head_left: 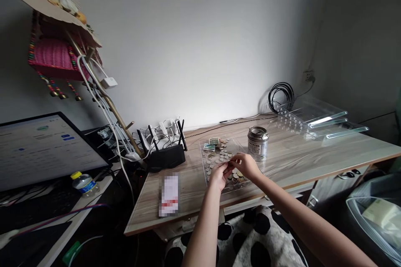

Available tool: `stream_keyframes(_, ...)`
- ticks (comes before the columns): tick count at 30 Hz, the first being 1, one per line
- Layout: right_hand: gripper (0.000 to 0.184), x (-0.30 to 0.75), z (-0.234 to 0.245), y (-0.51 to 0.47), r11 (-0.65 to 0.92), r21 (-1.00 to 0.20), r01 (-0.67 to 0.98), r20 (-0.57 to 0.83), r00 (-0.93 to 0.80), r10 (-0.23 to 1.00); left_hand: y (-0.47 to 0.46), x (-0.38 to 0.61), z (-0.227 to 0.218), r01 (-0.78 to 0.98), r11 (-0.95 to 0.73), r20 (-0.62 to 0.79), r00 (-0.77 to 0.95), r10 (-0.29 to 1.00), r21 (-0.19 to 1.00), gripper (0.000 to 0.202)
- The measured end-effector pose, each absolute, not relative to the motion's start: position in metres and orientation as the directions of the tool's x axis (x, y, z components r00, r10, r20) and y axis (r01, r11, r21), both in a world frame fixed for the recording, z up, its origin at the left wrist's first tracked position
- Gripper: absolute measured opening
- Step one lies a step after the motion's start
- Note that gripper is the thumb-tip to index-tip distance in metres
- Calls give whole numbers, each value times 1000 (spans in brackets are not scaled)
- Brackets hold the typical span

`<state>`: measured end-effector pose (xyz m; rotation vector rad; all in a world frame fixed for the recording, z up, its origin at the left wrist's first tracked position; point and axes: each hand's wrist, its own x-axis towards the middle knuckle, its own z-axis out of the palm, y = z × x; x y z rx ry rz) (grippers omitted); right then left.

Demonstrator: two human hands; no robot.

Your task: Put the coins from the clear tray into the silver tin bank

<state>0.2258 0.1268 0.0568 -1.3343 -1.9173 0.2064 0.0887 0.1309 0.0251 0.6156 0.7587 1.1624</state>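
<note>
1. Coins (235, 178), left of metal can (258, 134): pt. hidden by L hand (219, 174) & R hand (247, 167); if anything's pinched, hard to say.
2. Flat item (169, 195), further left of can: pixelated.
3. Monitor (46, 148), far left of can: cut by pic edge.

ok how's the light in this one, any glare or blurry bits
Head view: pale grey wall brightest around its lower middle, lower left corner dark; head view: glare along edges of the clear plastic panels; head view: white-and-red rectangular item is pixelated; head view: small round metal coins too tiny to read.
</note>
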Motion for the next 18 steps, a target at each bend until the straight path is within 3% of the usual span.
stream_keyframes(4, 21, 284, 97, 144, 481, -421, 769, 675, -88, 733, 131, 87, 26, -607, 280, -220, 174, 960, 743, 14)
stream_keyframes(6, 20, 321, 111, 161, 500, -357, 789, 680, -148, 718, 131, 86, 26, -620, 255, -221, 132, 966, 742, 14)
stream_keyframes(11, 21, 363, 102, 190, 487, -530, 694, 514, -194, 835, 131, 87, 27, -627, 248, -208, 137, 968, 739, 13)
stream_keyframes(18, 17, 315, 76, 183, 367, -545, 753, 647, 100, 756, 131, 87, 26, -621, 235, -211, 114, 971, 748, 13)
